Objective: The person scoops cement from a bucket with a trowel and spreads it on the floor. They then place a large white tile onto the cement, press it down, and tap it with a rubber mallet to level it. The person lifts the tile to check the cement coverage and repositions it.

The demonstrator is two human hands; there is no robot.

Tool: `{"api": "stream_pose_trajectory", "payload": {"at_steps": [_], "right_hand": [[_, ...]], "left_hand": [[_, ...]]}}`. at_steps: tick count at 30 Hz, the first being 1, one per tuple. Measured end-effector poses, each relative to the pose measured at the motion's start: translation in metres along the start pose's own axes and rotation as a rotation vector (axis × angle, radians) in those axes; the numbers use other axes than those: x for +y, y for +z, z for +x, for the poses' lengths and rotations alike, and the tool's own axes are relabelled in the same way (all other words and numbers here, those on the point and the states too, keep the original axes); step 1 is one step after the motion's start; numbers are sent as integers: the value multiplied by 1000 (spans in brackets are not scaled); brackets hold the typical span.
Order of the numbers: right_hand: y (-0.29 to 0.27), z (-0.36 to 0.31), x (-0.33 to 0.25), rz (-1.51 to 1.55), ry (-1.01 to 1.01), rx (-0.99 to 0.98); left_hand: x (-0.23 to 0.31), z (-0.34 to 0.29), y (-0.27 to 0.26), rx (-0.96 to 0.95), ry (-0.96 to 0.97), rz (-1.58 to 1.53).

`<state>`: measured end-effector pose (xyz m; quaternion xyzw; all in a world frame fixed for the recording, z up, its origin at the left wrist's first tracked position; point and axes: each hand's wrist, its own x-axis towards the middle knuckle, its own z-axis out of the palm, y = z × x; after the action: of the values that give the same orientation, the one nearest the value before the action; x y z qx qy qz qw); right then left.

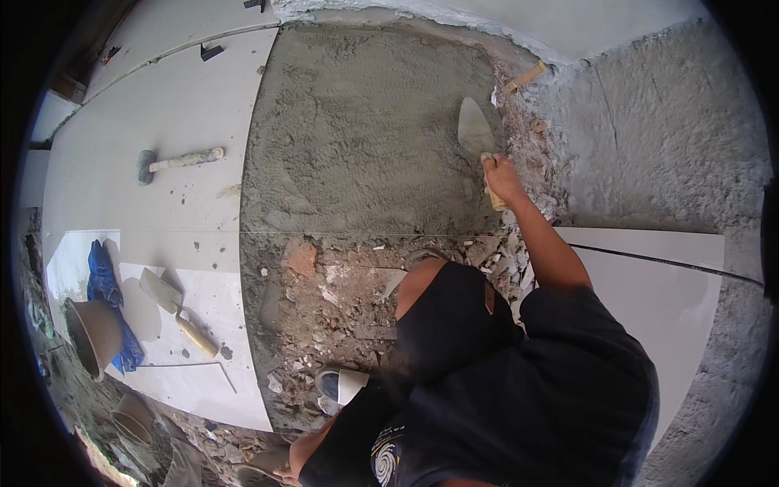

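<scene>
1. Right hand (501, 174) stretches out ahead, fingers wrapped tight round the wooden handle of a pointed trowel (475, 128).
2. The trowel's steel blade lies flat against the wet mortar bed (365, 138), near its far right edge, tip pointing away from the person.
3. The mortar is grey and rough, filling the stretch between the laid pale tiles (170, 122) on the left and the coarse concrete (657, 122) on the right.
4. Just right of the blade there is broken rubble, and a small wooden stick (526, 77) lies at the corner.
5. Closer in, a band of brick rubble (333, 284) runs below the mortar, a reddish chunk in it.
6. The person squats over the rubble in dark clothes, one sandal (345, 383) showing.
7. Left hand: only a glimpse low down near the bottom edge, can't tell whether it is apart or closed.
8. On the tiles to the left rest a rubber mallet (174, 161), a second trowel (174, 308), a blue cloth (105, 284) and a brown bucket (93, 333).
9. A loose white tile (657, 284) lies to the right of the person.
</scene>
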<state>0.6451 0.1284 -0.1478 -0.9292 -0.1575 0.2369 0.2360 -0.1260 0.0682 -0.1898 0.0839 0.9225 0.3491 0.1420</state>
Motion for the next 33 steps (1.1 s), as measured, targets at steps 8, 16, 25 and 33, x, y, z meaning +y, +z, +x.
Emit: {"api": "stream_pose_trajectory", "payload": {"at_steps": [8,16,25,33], "right_hand": [[-10,23,54,-233,-13,-76],[-5,-13,69,281,123,-154],[-1,-36,99,22,-6,-75],[5,-93,44,-104,-28,-52]], "left_hand": [[170,-63,13,-96,612,111],[342,-177,85,-502,1207,396],[319,-203,276,-701,1485,452],[313,-179,454,-683,1753,522]]}}
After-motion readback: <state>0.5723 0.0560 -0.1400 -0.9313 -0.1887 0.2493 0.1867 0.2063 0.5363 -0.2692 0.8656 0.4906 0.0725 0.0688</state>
